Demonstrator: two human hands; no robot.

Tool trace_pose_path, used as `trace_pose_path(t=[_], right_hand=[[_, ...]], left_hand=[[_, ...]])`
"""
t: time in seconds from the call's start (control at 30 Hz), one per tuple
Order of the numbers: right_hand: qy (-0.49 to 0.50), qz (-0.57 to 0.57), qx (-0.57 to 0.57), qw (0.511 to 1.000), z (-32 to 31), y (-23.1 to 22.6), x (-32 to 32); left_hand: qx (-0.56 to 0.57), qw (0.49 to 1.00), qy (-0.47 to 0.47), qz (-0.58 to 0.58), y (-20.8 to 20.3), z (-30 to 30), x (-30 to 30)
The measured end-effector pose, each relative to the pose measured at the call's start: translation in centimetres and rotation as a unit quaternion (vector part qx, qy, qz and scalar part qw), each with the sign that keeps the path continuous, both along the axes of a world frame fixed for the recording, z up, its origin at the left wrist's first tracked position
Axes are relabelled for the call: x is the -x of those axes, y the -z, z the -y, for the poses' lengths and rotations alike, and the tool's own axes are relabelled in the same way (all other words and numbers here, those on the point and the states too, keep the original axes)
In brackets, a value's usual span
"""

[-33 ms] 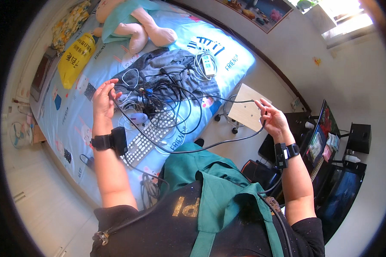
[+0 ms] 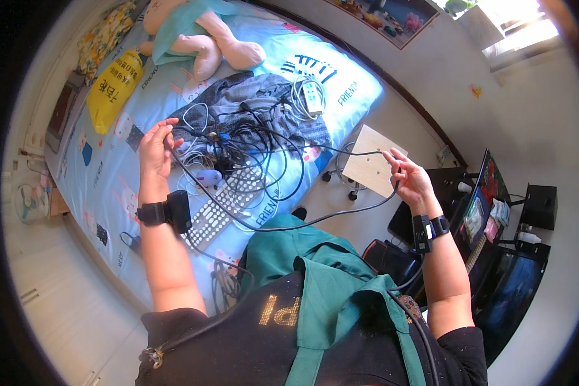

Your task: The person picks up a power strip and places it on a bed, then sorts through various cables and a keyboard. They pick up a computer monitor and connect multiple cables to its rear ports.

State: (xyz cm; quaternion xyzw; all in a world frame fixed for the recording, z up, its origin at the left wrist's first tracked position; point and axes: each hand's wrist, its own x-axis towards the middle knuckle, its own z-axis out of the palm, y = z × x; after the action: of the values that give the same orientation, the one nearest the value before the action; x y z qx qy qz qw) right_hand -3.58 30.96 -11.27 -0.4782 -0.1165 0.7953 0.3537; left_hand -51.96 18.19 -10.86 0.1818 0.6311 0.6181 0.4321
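Observation:
My left hand [image 2: 156, 147] is raised over the bed and pinches one end of a long black cable [image 2: 283, 226]. The cable sags in a loop across my front and rises to my right hand [image 2: 408, 180], which grips it beside the bed. Both wrists wear black bands. Just right of my left hand, a tangle of black and white cables [image 2: 238, 138] lies on a grey garment [image 2: 264, 87]. A white keyboard [image 2: 228, 202] lies below the tangle, and a white power strip [image 2: 312, 96] with a coiled lead lies at its far side.
The bed has a light blue printed sheet [image 2: 109, 180]. A plush toy [image 2: 199, 35] and a yellow bag [image 2: 112, 83] lie at its far end. A small wooden table on wheels [image 2: 370, 168] stands by the bed. Monitors and a desk [image 2: 489, 212] fill the right.

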Motion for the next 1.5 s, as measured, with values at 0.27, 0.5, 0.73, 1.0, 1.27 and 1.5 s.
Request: trace_pose_path(t=[0.27,0.5,0.73,1.0,1.27,1.5], right_hand=[[-0.013,-0.019,0.016,1.000,1.4,1.1,-0.1],[-0.019,0.000,0.021,1.000,2.2,1.2,-0.3],[-0.021,0.004,0.024,0.999,2.6,1.5,0.0],[-0.020,-0.011,0.036,0.999,2.9,2.0,0.7],[-0.017,0.002,0.047,0.999,3.3,2.4,0.8],[0.008,-0.010,0.116,0.993,3.3,2.4,0.8]], left_hand=[[0.259,0.961,0.099,-0.001,10.7,1.5,-1.4],[0.385,0.911,0.127,0.076,18.6,6.1,-4.3],[0.409,0.900,0.125,0.086,18.8,7.8,-3.5],[0.375,0.917,0.032,0.136,17.3,9.4,-1.5],[0.242,0.955,0.002,0.170,12.8,8.4,-0.5],[0.301,0.941,0.053,0.142,13.3,9.0,-0.9]])
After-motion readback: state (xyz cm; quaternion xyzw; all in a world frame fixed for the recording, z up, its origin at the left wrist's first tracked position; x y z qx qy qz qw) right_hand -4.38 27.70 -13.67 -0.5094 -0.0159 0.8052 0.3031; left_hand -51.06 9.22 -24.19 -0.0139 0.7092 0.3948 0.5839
